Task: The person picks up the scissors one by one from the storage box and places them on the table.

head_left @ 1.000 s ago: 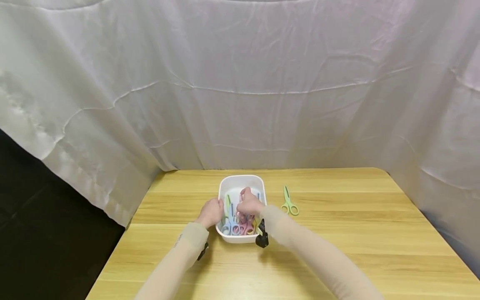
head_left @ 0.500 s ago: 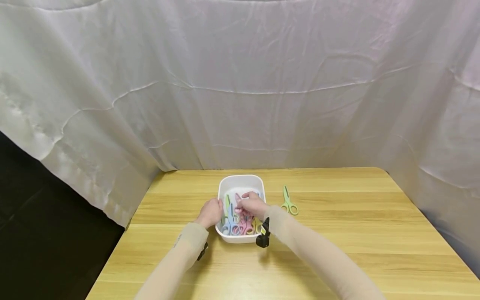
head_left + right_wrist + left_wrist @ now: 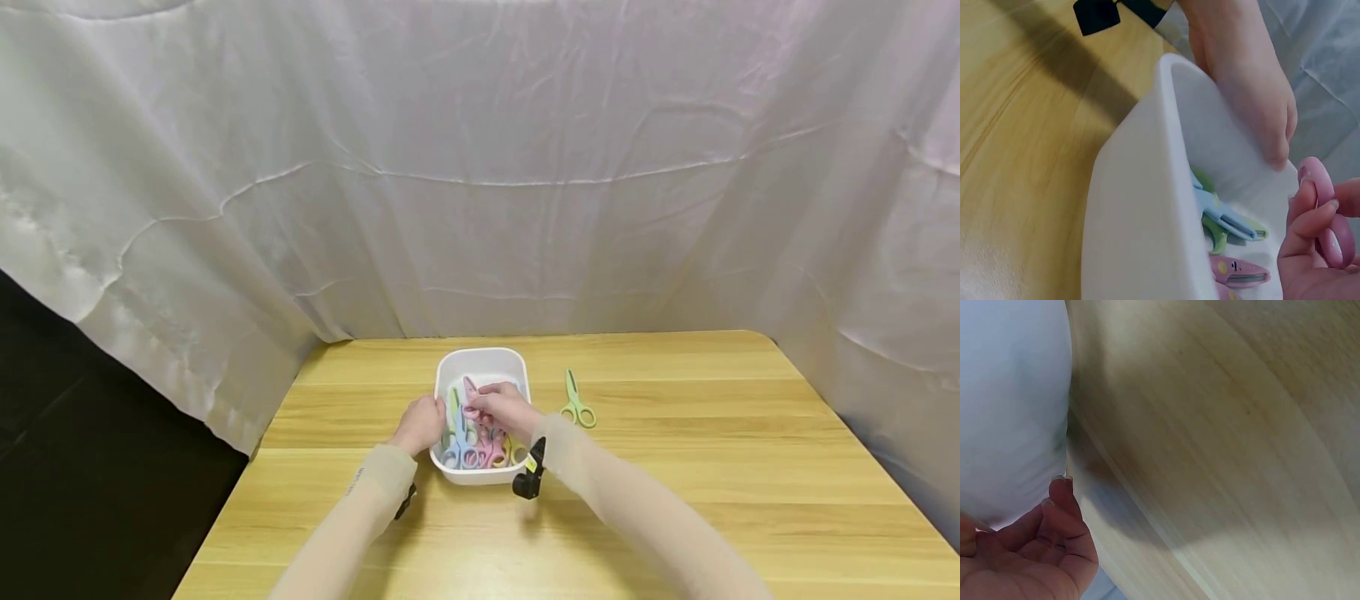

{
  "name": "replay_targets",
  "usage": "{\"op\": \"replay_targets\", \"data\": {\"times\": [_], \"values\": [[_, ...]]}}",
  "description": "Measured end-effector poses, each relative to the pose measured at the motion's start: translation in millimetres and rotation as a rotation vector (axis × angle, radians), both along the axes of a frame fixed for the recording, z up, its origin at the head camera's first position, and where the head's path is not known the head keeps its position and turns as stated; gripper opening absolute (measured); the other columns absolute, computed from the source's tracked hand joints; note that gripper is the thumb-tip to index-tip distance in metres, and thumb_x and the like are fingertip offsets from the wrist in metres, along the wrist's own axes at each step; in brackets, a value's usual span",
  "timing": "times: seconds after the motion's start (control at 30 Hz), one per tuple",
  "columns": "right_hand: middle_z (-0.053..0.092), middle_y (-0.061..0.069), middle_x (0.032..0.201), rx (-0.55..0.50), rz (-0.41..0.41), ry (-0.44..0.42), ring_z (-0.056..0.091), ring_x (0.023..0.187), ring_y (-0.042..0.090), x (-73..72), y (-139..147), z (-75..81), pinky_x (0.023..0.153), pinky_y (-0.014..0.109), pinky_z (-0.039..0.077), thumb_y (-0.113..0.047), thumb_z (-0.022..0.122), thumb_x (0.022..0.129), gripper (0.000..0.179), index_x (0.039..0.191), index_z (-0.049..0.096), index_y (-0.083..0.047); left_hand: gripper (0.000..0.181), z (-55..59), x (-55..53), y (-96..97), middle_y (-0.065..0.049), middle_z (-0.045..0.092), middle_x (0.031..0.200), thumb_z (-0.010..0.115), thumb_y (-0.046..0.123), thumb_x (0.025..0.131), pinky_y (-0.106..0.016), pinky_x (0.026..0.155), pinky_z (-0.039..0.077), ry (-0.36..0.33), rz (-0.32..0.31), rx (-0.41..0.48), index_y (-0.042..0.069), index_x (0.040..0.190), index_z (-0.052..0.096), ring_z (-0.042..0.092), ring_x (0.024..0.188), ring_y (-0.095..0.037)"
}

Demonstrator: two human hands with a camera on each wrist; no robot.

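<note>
A white plastic bin [image 3: 480,478] stands on the table, holding several pairs of small scissors. My left hand [image 3: 420,425] grips its left rim; in the left wrist view the curled fingers [image 3: 1066,506] press against the outer wall. Over the bin, my right hand [image 3: 510,408] pinches pink scissors [image 3: 470,387] by the handle loops [image 3: 1316,179], blades pointing away. Below lie light blue scissors [image 3: 461,429], green scissors [image 3: 453,402], other pink scissors [image 3: 1241,273] and a yellow handle [image 3: 517,452]. The right hand hides part of the bin's right side.
Green scissors [image 3: 576,404] lie on the wooden table [image 3: 712,433] to the right of the bin. A pale curtain [image 3: 480,233] hangs behind the table. Dark cloth [image 3: 90,467] shows at the left.
My right hand has shifted its hold on the pink scissors and drawn slightly right, raising them in the bin so their blades show more. The left hand stays on the rim.
</note>
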State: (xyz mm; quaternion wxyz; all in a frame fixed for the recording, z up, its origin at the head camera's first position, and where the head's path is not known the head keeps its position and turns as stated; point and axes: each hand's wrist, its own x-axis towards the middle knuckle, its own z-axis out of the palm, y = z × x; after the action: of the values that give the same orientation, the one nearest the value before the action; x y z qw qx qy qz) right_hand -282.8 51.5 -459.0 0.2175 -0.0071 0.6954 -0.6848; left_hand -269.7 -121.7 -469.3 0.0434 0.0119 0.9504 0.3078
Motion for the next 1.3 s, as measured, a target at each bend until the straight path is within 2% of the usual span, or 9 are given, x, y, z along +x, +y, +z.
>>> {"op": "replay_targets", "data": {"times": [0.1, 0.33, 0.57, 0.73, 1.1, 1.3], "values": [[0.064, 0.002, 0.081, -0.046, -0.002, 0.013, 0.054, 0.062, 0.004, 1.9, 1.7, -0.3, 0.057, 0.015, 0.045, -0.003, 0.061, 0.092, 0.035, 0.122, 0.057, 0.016, 0.040, 1.3, 0.2, 0.2, -0.013, 0.061, 0.074, 0.034, 0.019, 0.107, -0.029, 0.059, 0.055, -0.003, 0.005, 0.003, -0.001, 0.087, 0.062, 0.060, 0.065, -0.020], [0.065, 0.000, 0.084, -0.127, -0.033, 0.007, 0.054, 0.067, 0.003, 4.8, 6.4, -1.1, 0.062, 0.013, 0.047, -0.007, 0.059, 0.096, 0.041, 0.132, 0.055, 0.013, 0.036, 2.5, -0.2, 0.9, -0.011, 0.059, 0.073, 0.037, 0.019, 0.106, -0.028, 0.057, 0.053, -0.020, 0.023, -0.008, 0.000, 0.085, 0.060, 0.058, 0.064, -0.020], [0.065, -0.002, 0.083, -0.187, -0.071, -0.011, 0.054, 0.067, 0.002, 9.0, 10.5, -0.6, 0.059, 0.012, 0.045, -0.007, 0.058, 0.098, 0.043, 0.136, 0.051, 0.012, 0.031, -1.1, -1.0, 1.6, -0.011, 0.058, 0.074, 0.040, 0.017, 0.103, -0.027, 0.055, 0.053, -0.048, 0.031, -0.008, -0.002, 0.089, 0.060, 0.059, 0.064, -0.019], [0.065, -0.001, 0.085, -0.211, -0.099, -0.024, 0.053, 0.068, 0.003, 11.1, 13.3, 2.3, 0.058, 0.012, 0.046, -0.007, 0.058, 0.098, 0.045, 0.139, 0.049, 0.009, 0.031, -0.9, -1.5, 1.8, -0.011, 0.058, 0.076, 0.040, 0.017, 0.103, -0.027, 0.054, 0.054, -0.067, 0.031, 0.001, -0.002, 0.091, 0.061, 0.059, 0.065, -0.019], [0.064, -0.002, 0.087, -0.186, -0.121, 0.039, 0.052, 0.069, 0.004, 17.3, 19.0, 14.9, 0.061, 0.014, 0.046, -0.009, 0.058, 0.097, 0.047, 0.141, 0.050, 0.004, 0.030, 2.7, -0.5, 2.2, -0.010, 0.057, 0.076, 0.040, 0.017, 0.104, -0.026, 0.054, 0.053, -0.092, 0.045, 0.001, -0.004, 0.097, 0.060, 0.057, 0.065, -0.019], [0.062, -0.003, 0.087, -0.218, -0.142, 0.036, 0.050, 0.068, 0.004, 16.5, 24.1, 18.5, 0.061, 0.013, 0.045, -0.008, 0.058, 0.097, 0.049, 0.143, 0.047, 0.003, 0.027, 1.4, -0.2, 2.4, -0.011, 0.057, 0.077, 0.041, 0.014, 0.102, -0.026, 0.053, 0.054, -0.100, 0.047, 0.017, -0.005, 0.096, 0.060, 0.058, 0.065, -0.019]]}}
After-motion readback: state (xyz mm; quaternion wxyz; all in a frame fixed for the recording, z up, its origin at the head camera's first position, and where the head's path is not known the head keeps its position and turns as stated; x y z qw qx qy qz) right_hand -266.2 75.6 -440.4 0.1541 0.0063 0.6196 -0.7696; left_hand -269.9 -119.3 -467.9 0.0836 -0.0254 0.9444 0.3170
